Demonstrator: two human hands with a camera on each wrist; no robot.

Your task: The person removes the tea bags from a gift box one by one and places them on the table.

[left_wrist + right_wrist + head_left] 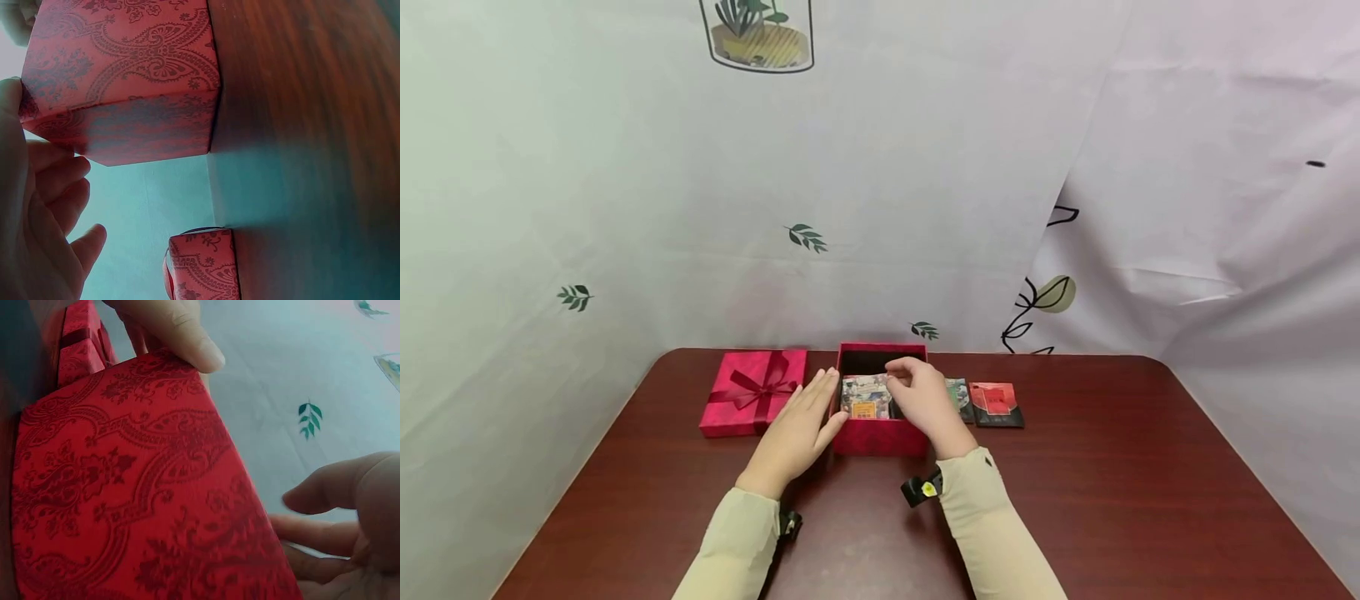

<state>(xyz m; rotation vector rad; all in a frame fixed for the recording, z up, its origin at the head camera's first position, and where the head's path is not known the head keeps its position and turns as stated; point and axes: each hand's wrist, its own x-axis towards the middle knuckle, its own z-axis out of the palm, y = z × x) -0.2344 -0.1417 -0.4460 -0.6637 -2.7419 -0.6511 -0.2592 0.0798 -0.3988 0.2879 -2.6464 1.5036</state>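
A red patterned gift box (880,437) stands without its lid, its inside dark. In it, toward the left, is a square printed packet (867,392) with an orange label. My left hand (797,427) lies along the box's left side, fingers extended, with the thumb at the front left corner; the left wrist view shows it at the rim. Over the right part of the box, my right hand (922,400) has bent fingers, its tips near the packet's upper right corner. A gap shows between the right thumb (312,490) and the fingers, which the rim partly hides.
A red lid (733,421) with a dark red ribbon bow lies left of the box. To the right, a green packet (957,396) is partly covered by my right hand, beside a red and black packet (997,404). A pale printed cloth (880,167) hangs behind the brown table (1112,483).
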